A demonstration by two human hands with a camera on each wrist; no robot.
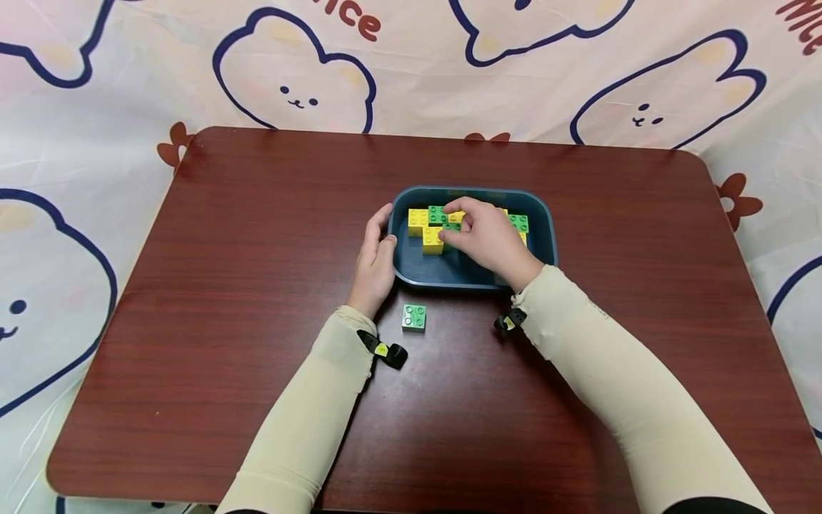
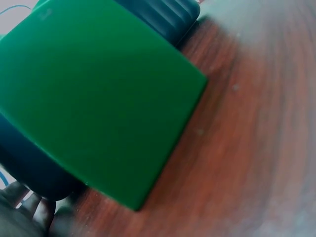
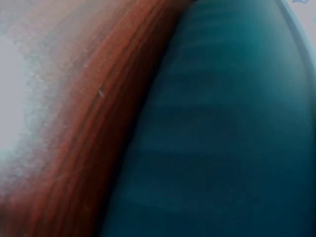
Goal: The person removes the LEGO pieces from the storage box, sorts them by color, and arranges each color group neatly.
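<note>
In the head view my left hand (image 1: pixel 372 268) rests against the left side of a dark blue tray (image 1: pixel 417 270), fingers extended along the rim. My right hand (image 1: pixel 491 239) reaches into the tray over the bricks, thumb and index finger apart. Between and around those fingertips are a yellow brick (image 1: pixel 433 241), a green brick (image 1: pixel 437 214) and others, partly hidden by the hand. Another yellow brick (image 1: pixel 417 221) lies at the left of the group. A lone green brick (image 1: pixel 414 317) sits on the table in front of the tray; its side fills much of the left wrist view.
Several green and yellow bricks lie in the tray, including a green brick (image 1: pixel 519 223) right of my right hand. The brown wooden table (image 1: pixel 257 285) extends around the tray. A patterned cloth (image 1: pixel 417 86) hangs behind it. The right wrist view shows only tray wall and tabletop.
</note>
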